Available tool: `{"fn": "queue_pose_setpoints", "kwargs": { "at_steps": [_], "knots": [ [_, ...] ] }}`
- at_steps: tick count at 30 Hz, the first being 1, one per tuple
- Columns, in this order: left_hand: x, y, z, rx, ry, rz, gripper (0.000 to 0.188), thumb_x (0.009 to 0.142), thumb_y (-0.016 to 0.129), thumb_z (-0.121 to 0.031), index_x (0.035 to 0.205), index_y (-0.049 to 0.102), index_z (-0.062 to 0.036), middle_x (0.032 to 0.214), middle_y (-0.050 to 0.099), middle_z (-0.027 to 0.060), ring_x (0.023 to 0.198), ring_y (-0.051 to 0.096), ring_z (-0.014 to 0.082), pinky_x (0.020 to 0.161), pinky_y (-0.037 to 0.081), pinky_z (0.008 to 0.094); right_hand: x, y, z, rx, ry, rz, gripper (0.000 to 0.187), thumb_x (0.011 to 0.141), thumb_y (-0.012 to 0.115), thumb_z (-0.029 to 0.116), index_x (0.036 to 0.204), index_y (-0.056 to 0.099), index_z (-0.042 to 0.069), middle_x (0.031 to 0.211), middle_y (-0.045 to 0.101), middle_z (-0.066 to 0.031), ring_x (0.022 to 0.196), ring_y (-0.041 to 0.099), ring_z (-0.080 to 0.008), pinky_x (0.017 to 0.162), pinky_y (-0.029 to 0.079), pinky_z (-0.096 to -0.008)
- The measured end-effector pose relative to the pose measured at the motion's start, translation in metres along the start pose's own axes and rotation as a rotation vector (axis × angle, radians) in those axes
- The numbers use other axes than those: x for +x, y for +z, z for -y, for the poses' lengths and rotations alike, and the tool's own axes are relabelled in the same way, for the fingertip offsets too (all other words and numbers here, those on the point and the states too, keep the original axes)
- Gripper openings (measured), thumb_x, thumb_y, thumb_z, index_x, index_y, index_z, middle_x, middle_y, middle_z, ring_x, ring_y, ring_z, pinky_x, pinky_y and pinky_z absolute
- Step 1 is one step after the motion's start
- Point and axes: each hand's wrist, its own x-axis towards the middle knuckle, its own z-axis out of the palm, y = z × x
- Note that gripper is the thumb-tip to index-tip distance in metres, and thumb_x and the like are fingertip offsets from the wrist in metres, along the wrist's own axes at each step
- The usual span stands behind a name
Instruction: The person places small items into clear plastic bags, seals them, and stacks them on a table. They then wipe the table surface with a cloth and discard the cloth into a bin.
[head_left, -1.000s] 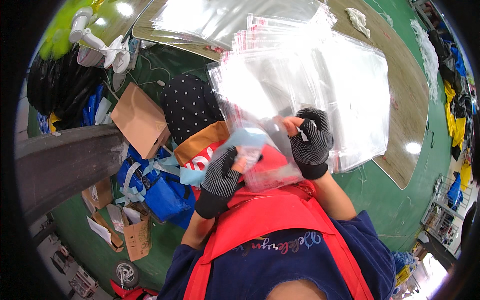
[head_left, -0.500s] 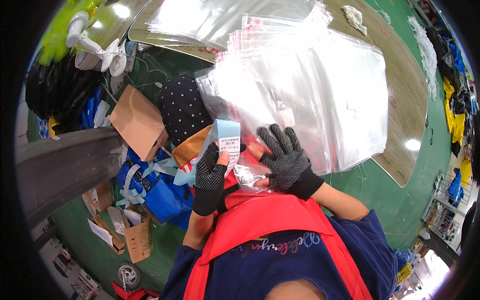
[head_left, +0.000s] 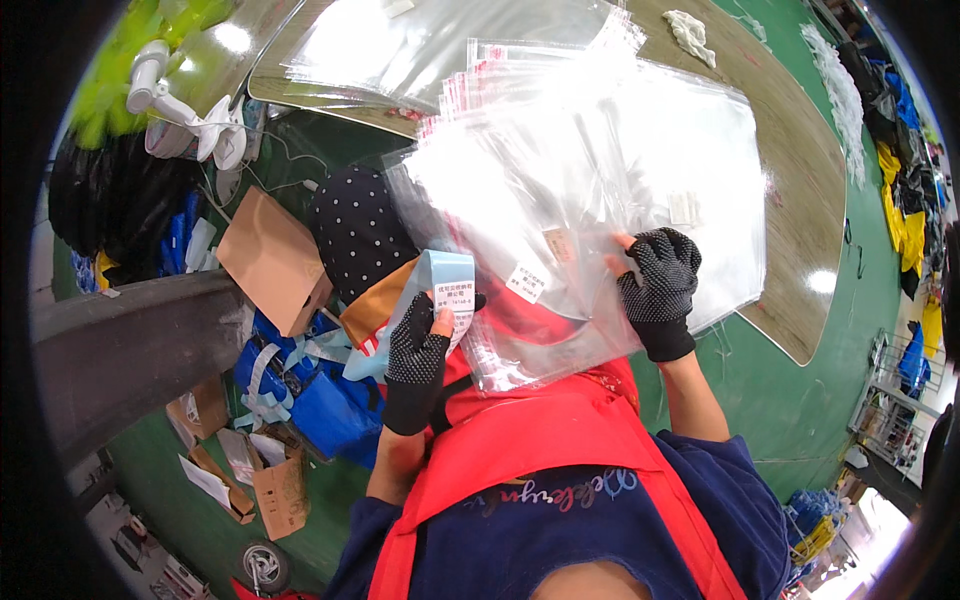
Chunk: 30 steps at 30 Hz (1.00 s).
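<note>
Hands: L (head_left: 418, 352) grips label strip (head_left: 437, 290); R (head_left: 657, 290) on clear bags (head_left: 600, 200).

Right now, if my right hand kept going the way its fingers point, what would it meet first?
The right hand already rests on the stack of clear plastic bags; its fingers point up-left across the top bag, toward a small white label, though depth is uncertain.

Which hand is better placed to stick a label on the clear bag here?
Left, probably. The left hand already holds the label strip beside the clear bag, thumb on a label. The right hand lies spread on the bag, apparently steadying it.
</note>
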Motion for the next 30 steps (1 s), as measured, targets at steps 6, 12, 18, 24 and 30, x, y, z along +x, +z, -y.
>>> {"fn": "queue_pose_setpoints", "kwargs": {
  "at_steps": [6,12,18,24,30],
  "knots": [
    [-0.001,0.002,-0.002,0.039,0.018,0.014,0.032,0.094,0.043,-0.013,0.122,0.046,0.0027,0.108,0.061,0.0147,0.099,0.058,0.0180,0.085,0.045,0.0269,0.003,-0.007,-0.017,0.061,0.303,-0.128,0.033,0.070,0.074,0.025,0.092,0.062,0.005,0.085,0.059,-0.0098,0.084,0.054,-0.0275,0.076,0.041,-0.0376],
    [0.000,-0.001,0.001,0.043,0.026,0.034,0.033,0.094,0.042,-0.013,0.122,0.046,0.0032,0.108,0.061,0.0147,0.099,0.058,0.0182,0.085,0.045,0.0271,-0.020,-0.009,-0.078,0.196,0.571,-0.466,0.018,0.081,0.067,0.019,0.083,0.061,0.003,0.073,0.061,-0.0079,0.072,0.058,-0.0196,0.068,0.046,-0.0305],
    [-0.002,0.002,-0.003,-0.025,0.010,0.011,0.034,0.093,0.043,-0.010,0.124,0.044,0.0042,0.110,0.059,0.0160,0.102,0.058,0.0210,0.088,0.045,0.0289,-0.010,-0.063,-0.073,-0.487,0.464,-0.531,0.026,0.086,0.057,0.014,0.109,0.056,0.000,0.109,0.059,-0.0143,0.100,0.054,-0.0271,0.086,0.042,-0.0345],
    [-0.003,-0.005,-0.007,-0.052,0.030,-0.066,0.034,0.093,0.044,-0.010,0.124,0.044,0.0044,0.110,0.060,0.0182,0.100,0.059,0.0218,0.088,0.046,0.0295,-0.003,-0.005,0.090,0.431,-0.068,0.216,0.037,0.070,0.069,0.031,0.094,0.057,0.006,0.099,0.056,-0.0117,0.096,0.052,-0.0290,0.086,0.039,-0.0430],
    [-0.017,-0.024,-0.028,0.053,0.077,-0.238,0.032,0.093,0.044,-0.014,0.119,0.048,0.0037,0.104,0.063,0.0167,0.091,0.062,0.0200,0.081,0.049,0.0290,-0.002,0.029,0.091,0.399,-0.096,0.157,0.022,0.073,0.066,0.028,0.081,0.058,0.008,0.083,0.055,-0.0102,0.082,0.051,-0.0295,0.073,0.039,-0.0414]
  ]
}}
